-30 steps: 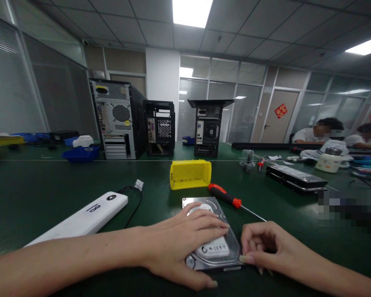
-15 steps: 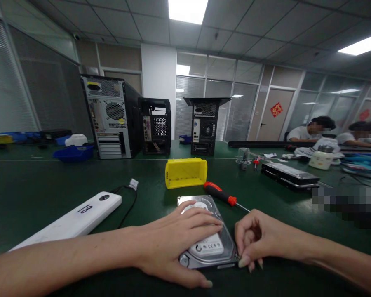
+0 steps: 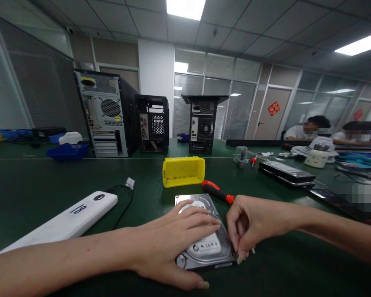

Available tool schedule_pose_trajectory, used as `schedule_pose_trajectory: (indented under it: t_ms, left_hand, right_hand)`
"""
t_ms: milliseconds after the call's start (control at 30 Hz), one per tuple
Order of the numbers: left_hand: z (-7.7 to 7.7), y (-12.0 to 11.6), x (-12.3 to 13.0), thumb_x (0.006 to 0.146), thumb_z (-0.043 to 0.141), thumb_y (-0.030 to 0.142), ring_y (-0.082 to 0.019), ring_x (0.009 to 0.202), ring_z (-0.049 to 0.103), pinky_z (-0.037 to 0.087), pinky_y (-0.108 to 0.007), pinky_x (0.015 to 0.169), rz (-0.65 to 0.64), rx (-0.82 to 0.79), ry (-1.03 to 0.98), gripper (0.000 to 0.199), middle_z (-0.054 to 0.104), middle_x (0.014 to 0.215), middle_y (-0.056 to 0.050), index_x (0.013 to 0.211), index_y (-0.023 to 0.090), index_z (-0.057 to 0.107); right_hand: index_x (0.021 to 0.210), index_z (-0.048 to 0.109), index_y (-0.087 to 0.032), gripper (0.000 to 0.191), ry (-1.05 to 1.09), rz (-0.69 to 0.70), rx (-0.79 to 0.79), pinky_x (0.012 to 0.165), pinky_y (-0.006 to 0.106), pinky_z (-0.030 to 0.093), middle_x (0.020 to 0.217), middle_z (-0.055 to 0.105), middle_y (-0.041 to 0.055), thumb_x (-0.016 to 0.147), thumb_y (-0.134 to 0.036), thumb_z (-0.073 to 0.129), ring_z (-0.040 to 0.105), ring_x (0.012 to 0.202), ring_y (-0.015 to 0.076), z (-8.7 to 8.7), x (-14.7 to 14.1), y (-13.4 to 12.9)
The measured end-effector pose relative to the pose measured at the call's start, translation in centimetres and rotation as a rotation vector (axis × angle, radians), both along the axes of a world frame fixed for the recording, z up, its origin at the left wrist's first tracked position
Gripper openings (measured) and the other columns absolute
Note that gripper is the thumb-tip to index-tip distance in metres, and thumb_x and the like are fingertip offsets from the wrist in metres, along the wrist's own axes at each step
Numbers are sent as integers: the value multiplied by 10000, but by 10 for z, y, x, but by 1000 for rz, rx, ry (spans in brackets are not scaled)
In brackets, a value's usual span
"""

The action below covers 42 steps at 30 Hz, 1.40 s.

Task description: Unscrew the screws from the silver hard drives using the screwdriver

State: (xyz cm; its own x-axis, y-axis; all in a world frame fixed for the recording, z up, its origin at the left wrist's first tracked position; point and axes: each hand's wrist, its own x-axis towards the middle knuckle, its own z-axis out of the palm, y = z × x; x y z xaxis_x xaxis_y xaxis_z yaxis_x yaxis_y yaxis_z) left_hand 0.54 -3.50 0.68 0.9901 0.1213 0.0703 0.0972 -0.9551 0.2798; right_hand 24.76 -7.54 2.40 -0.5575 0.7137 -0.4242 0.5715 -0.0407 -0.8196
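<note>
Resting my left hand, fingers spread flat, on the silver hard drive at the near middle of the green table, I have my right hand pinched at the drive's near right corner, on what I cannot tell, with the screwdriver and yellow bin farther off.

Head camera faces forward and down over the table, seemingly close.
</note>
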Motion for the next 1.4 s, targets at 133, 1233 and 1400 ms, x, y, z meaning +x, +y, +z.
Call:
schedule_pose_trajectory:
  t_ms: [133, 1233, 1400]
  left_hand:
    - [-1, 0, 0, 776, 588, 519, -279, 1323, 308, 149, -452, 1125, -8, 5, -15, 778, 370, 1437, -97, 1416, 191, 291]
    - [3, -7, 3, 773, 610, 468, -328, 1362, 231, 240, -545, 1085, 132, 26, 89, 746, 292, 1482, -27, 1417, 294, 276]
    - [2, -8, 3, 774, 603, 480, -327, 1362, 229, 215, -560, 1084, 142, 18, 88, 750, 289, 1482, -18, 1420, 316, 259]
  right_hand:
    - [772, 686, -123, 156, -46, 73, -24, 579, 113, 468, 689, 667, -18, 671, -227, 744, 600, 596, 36, 2, -5, 8]
    - [1091, 599, -178, 335, -185, -171, 799, 678, 215, 472, 894, 649, 30, 774, -258, 669, 594, 758, 124, -31, 4, -72]
    - [1217, 568, -181, 344, -304, -29, 996, 710, 260, 456, 951, 653, 65, 880, -244, 531, 589, 851, 168, -36, 6, -79]
